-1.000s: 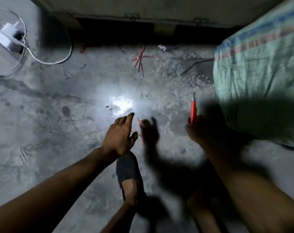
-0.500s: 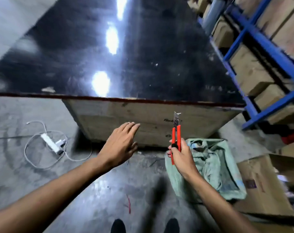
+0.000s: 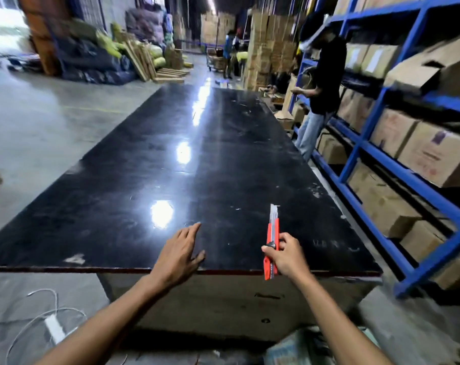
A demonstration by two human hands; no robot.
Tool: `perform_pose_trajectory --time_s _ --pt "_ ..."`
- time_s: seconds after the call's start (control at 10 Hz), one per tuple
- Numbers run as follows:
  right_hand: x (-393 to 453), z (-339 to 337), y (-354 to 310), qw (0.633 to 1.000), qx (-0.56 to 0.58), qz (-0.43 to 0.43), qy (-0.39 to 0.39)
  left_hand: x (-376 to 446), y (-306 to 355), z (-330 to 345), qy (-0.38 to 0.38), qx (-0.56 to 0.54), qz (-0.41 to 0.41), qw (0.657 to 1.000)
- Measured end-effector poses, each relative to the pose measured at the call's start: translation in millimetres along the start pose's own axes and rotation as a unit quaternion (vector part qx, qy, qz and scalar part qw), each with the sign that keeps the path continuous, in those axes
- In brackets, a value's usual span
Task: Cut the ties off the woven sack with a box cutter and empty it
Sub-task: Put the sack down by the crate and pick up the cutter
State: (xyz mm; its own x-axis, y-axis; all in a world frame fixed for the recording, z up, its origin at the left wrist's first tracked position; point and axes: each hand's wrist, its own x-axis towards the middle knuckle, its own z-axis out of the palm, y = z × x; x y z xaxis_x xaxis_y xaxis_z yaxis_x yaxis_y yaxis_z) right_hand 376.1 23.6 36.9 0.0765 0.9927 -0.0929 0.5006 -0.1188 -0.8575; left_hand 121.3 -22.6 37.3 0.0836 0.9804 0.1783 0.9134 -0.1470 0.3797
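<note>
I see the green woven sack low on the floor, below the right hand, the nearer one, which grips the red box cutter, blade extended, pointing away over the glossy black surface. Left hand spread, empty.

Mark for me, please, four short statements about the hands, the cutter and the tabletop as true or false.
1. The right hand grips a red box cutter with its blade out. True.
2. The left hand holds the green woven sack. False: it is open and empty, over the near edge of the glossy black tabletop; the sack lies low beside the table.
3. The tabletop is piled with boxes. False: nothing stands on it.
4. Cardboard boxes fill blue metal shelves on the right. True.
</note>
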Motion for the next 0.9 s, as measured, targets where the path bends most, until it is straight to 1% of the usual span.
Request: perform_pose_trajectory --time_s 0.1,0.2,0.3,0.4,0.5,0.6,0.7,0.8,0.9 --pt "50 13 9 0.999 -0.039 0.019 -0.031 37 -14 21 -0.025 0.024 -0.031 0.999" --pt "90 22 13 0.994 -0.060 0.057 -0.072 72 -26 46 -0.050 0.048 -0.063 0.996" --pt "125 31 23 0.988 -0.092 0.084 -0.091 99 -36 73 -0.083 0.064 -0.093 0.990" --pt "148 39 34 0.980 -0.130 0.108 -0.108 113 -46 100 -0.156 0.111 -0.132 0.973" --pt "159 45 40 0.972 -0.177 0.105 -0.109 120 -55 114 -0.218 0.126 -0.155 0.955" --pt "162 49 40 0.955 -0.271 0.087 -0.085 119 -62 120 -0.248 0.115 -0.167 0.948" --pt "155 53 43 0.943 -0.318 0.058 -0.077 112 -65 123 -0.254 0.114 -0.152 0.948" --pt "144 52 39 0.918 -0.391 0.016 -0.064 116 -70 114 -0.257 0.104 -0.143 0.950" --pt "122 44 38 0.930 -0.367 0.001 -0.030 94 -71 107 -0.240 0.084 -0.126 0.959"
